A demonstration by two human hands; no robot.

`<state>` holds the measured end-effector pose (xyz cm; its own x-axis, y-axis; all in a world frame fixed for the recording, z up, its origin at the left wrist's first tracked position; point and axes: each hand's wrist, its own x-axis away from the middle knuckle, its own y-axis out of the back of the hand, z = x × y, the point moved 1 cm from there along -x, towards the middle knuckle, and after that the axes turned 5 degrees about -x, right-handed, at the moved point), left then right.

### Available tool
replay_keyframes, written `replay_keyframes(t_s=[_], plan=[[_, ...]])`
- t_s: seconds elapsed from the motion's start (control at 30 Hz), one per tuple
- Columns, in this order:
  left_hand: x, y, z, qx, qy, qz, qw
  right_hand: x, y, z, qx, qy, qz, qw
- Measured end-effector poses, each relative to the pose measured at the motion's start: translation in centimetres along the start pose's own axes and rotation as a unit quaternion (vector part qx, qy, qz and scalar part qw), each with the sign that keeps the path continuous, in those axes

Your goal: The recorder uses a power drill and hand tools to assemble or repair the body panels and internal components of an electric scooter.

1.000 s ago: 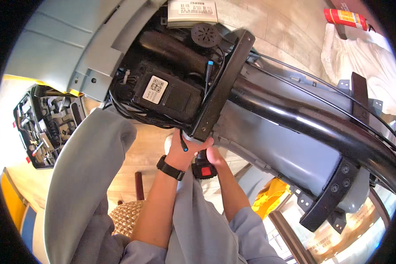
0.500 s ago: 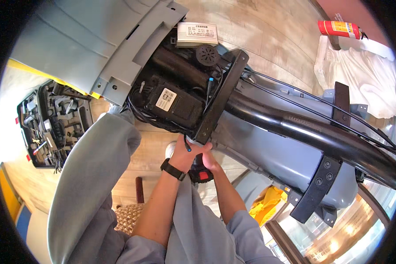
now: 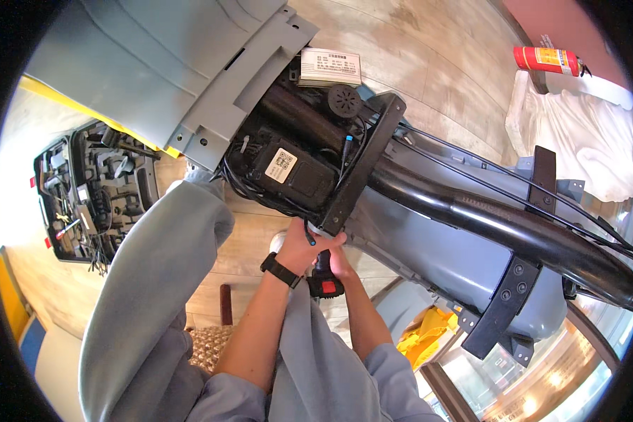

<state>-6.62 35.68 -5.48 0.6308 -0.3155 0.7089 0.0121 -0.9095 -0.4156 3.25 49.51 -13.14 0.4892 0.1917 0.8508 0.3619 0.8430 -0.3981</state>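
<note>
1. Pale plank floor (image 3: 408, 84) stretches beneath and far beyond our hands.
2. We have a long grey body section (image 3: 443, 246) with a black tube (image 3: 464, 207) running off to the right of our hands, and a grey shell (image 3: 141, 63) beyond them to the left. A second ago this work sat higher in our view: the labelled box (image 3: 330, 65), then cut off at the top edge, now shows whole.
3. To our hands' left, an open tool case (image 3: 95, 197) lies on the floor; far beyond them to the right is a red extinguisher (image 3: 545, 61).
4. A black crossbar (image 3: 366, 165) ends right at our hands, as before.
5. Our left hand (image 3: 299, 247) curls at that end; we cannot tell what its fingers pinch. Our right hand (image 3: 340, 262) is closed round the handle of the power tool.
6. That power tool (image 3: 325, 287) sits between our hands, its top hidden.
7. A blue-tipped cable (image 3: 309, 235) hangs over our left hand.
</note>
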Motion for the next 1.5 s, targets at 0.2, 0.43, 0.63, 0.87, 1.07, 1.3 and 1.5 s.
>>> replay_keyframes(t_s=[0.2, 0.43, 0.63, 0.87, 1.07, 1.3, 1.5], plan=[[0.2, -0.2, -0.6, 0.015, -0.043, 0.003, 0.999, -0.5, 0.5, -0.4, 0.031, -0.026, 0.000, 0.999], [-0.2, -0.4, 0.9, 0.015, -0.091, -0.028, 0.995, -0.7, -0.3, -0.7, -0.017, -0.034, -0.020, 0.999], [0.5, 0.1, 0.6, 0.013, -0.039, -0.039, 0.998, -1.0, -0.2, -0.9, 0.022, 0.015, 0.008, 1.000], [1.0, -0.5, -1.5, 0.008, -0.059, -0.030, 0.998, -0.8, -0.3, -0.8, 0.025, 0.018, 0.006, 1.000], [1.1, -0.7, -1.8, 0.018, -0.057, -0.028, 0.998, -0.7, -0.3, -0.6, 0.018, 0.022, 0.004, 1.000], [0.4, 0.1, -0.6, -0.045, -0.061, -0.045, 0.996, -2.2, 1.9, -2.7, -0.001, 0.011, 0.045, 0.999], [0.7, -0.6, -2.5, 0.004, -0.033, -0.061, 0.998, -1.7, 0.1, -0.8, -0.024, 0.029, 0.015, 0.999]])
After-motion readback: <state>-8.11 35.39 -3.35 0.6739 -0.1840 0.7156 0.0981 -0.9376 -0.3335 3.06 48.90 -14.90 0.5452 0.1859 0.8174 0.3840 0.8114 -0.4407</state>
